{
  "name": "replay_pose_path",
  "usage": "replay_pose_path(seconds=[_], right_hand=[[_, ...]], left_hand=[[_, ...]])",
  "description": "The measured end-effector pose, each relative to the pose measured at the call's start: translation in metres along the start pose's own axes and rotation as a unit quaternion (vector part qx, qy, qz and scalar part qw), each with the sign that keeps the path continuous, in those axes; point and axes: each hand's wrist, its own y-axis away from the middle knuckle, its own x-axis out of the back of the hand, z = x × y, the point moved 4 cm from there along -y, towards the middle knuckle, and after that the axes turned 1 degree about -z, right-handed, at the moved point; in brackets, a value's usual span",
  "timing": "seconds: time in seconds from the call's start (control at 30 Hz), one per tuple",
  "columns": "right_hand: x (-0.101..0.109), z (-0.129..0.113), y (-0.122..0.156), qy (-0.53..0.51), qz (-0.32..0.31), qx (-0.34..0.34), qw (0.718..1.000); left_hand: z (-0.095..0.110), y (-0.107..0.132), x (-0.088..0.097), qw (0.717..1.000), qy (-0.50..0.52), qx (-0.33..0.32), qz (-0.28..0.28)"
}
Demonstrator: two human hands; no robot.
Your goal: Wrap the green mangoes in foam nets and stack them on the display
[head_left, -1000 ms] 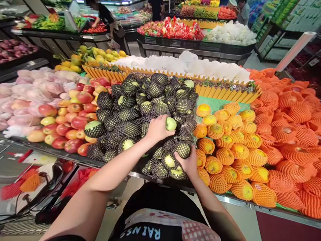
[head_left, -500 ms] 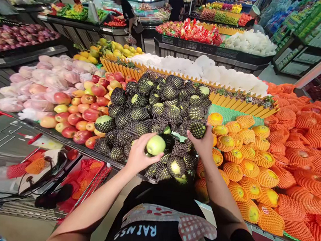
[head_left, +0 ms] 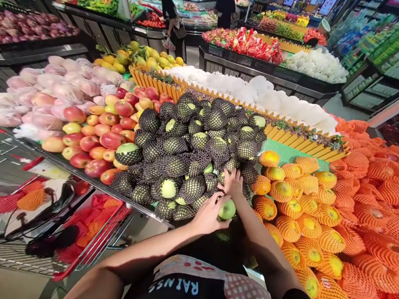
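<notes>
My left hand (head_left: 209,215) is closed around a bare green fruit (head_left: 227,209), holding it low at the front edge of the pile of green fruits in black foam nets (head_left: 192,149). My right hand (head_left: 233,183) lies just above it on the pile, fingers spread over the netted fruits, with nothing visibly gripped. Both hands are close together at the pile's front right corner, next to the oranges in orange nets (head_left: 298,187).
Red and yellow apples (head_left: 98,130) and pink-wrapped fruit (head_left: 46,92) lie left of the pile. A red shopping cart (head_left: 35,199) stands at lower left. More orange-netted fruit (head_left: 379,185) fills the right. Other shoppers (head_left: 225,6) stand at far displays.
My left hand carried the bare green fruit from the top of the pile down to its front edge. My right hand set down a netted fruit and moved to rest on the pile.
</notes>
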Motion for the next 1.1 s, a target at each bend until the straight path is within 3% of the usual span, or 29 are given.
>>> replay_pose_path(seconds=[0.13,0.27,0.37,0.47,0.57,0.67,0.8,0.87,0.93,1.0,1.1], right_hand=[[0.037,0.010,0.003,-0.070,-0.014,0.040,0.997],[0.062,0.006,0.042,-0.135,0.002,0.083,0.987],[0.043,-0.002,0.083,-0.104,-0.010,0.076,0.992],[0.018,-0.010,0.108,-0.038,0.017,0.086,0.995],[0.007,-0.013,0.112,-0.024,0.047,0.105,0.993],[0.008,-0.008,0.109,-0.047,0.059,0.086,0.993],[0.013,0.002,0.110,-0.104,0.067,0.022,0.992],[0.015,0.004,0.111,-0.133,0.083,-0.012,0.987],[0.015,0.003,0.112,-0.169,0.095,-0.049,0.980],[0.012,-0.001,0.113,-0.191,0.092,-0.087,0.973],[0.005,-0.012,0.111,-0.140,0.097,-0.083,0.982]], left_hand=[[-0.007,-0.014,-0.009,0.999,-0.046,0.028,-0.008],[-0.015,-0.017,-0.010,0.996,-0.071,0.057,-0.001],[-0.015,-0.010,-0.008,0.987,-0.115,0.114,-0.012],[-0.006,-0.003,-0.011,0.981,-0.155,0.107,-0.037],[-0.001,0.004,-0.013,0.982,-0.162,0.084,-0.045],[-0.009,0.021,-0.006,0.988,-0.147,0.038,-0.026],[-0.042,0.077,0.014,0.990,-0.110,-0.063,0.057],[-0.070,0.118,0.017,0.988,-0.110,-0.067,0.086],[-0.101,0.159,0.015,0.988,-0.120,-0.043,0.093],[-0.131,0.198,0.010,0.990,-0.121,0.002,0.066],[-0.176,0.247,0.007,0.989,-0.101,0.104,0.018]])
